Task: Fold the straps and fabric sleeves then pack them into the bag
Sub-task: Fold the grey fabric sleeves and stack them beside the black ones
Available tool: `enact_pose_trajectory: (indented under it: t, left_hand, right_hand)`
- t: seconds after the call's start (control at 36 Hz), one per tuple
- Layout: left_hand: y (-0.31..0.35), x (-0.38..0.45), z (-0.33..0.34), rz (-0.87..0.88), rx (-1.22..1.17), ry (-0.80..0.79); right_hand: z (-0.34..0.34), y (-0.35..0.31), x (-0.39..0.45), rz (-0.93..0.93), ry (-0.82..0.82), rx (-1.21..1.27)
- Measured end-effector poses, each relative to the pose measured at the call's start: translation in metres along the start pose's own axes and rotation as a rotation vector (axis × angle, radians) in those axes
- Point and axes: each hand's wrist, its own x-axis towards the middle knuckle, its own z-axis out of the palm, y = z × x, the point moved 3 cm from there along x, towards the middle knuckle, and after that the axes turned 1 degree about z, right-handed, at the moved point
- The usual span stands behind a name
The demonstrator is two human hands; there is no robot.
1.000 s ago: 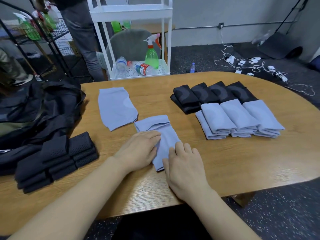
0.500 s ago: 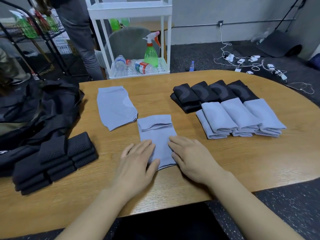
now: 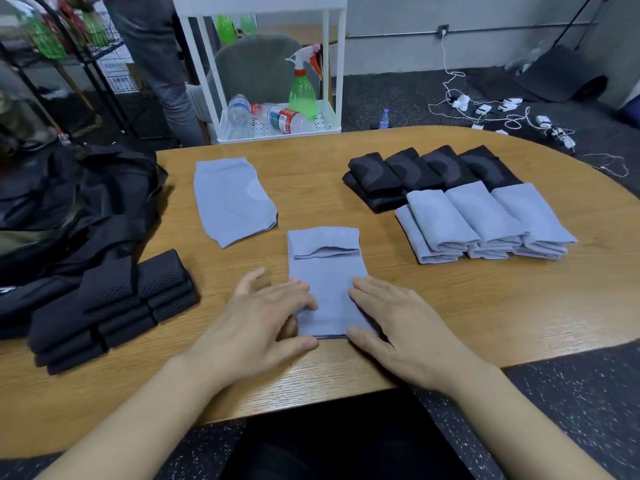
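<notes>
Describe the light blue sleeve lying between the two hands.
The light blue sleeve is a soft knit tube lying flat on the wooden table, long axis pointing away from the person. Its far end is folded back into a cuff whose edge gapes slightly. The left hand and right hand rest with straight fingers on its near corners, thumbs at the near edge.

A wooden bench [image 3: 450, 306] with a rounded end stands on dark speckled floor [image 3: 571, 393]. Behind it a white cart [image 3: 334, 64] holds a green spray bottle [image 3: 303, 88] and two clear bottles lying down. A grey chair [image 3: 256, 67] sits behind the cart. White cables [image 3: 485, 109] sprawl below a grey wall [image 3: 485, 12]. A black wire rack [image 3: 79, 57] stands far left.
</notes>
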Motion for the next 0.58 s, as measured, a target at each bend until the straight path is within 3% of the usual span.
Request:
enact_pose_trajectory:
  t: [0.11, 0.19, 0.31, 0.42, 0.58]
  left_hand:
    - [0.009, 0.002, -0.003, 0.165, 0.169, 0.049]
    - [0.011, 0.004, -0.002, 0.182, 0.21, 0.044]
    - [0.009, 0.013, -0.007, 0.018, 0.105, 0.059]
    - [0.002, 0.024, -0.012, -0.211, -0.079, 0.087]
    - [-0.001, 0.025, -0.019, -0.295, -0.374, 0.004]
  right_hand:
    - [-0.002, 0.001, -0.01, -0.035, 0.017, 0.021]
    - [-0.002, -0.001, -0.013, -0.053, 0.046, 0.01]
    - [-0.002, -0.002, -0.012, -0.004, 0.083, 0.017]
    - [0.001, -0.002, -0.005, 0.031, 0.242, -0.012]
    - [0.004, 0.004, 0.006, 0.171, 0.338, 0.235]
